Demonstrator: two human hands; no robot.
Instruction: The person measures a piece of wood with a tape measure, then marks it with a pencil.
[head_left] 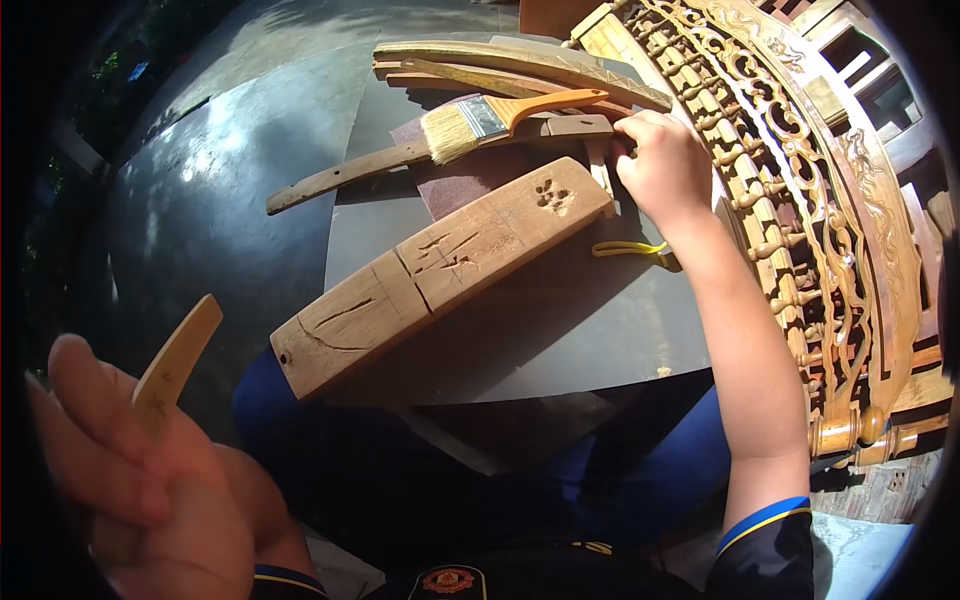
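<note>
My left hand (pixel 165 480), at the lower left, is closed round a thin, curved piece of wood (pixel 178 350) whose upper end sticks out past the fingers. My right hand (pixel 660 165) is at the upper right, its fingers bent at the end of a long dark wooden strip (pixel 350 180); what the fingertips hold, if anything, is hidden. A brush (pixel 490 120) with an orange handle lies across that strip. Below them, a thick wooden block (pixel 440 275) with carved grooves and holes lies slanted on the grey board (pixel 560 330).
Several long wooden strips (pixel 500 60) lie at the board's far side. Brownish-red sandpaper (pixel 450 185) is partly under the block. A yellow looped item (pixel 630 247) lies near the right forearm. Carved wooden furniture with turned spindles (pixel 850 230) stands along the right.
</note>
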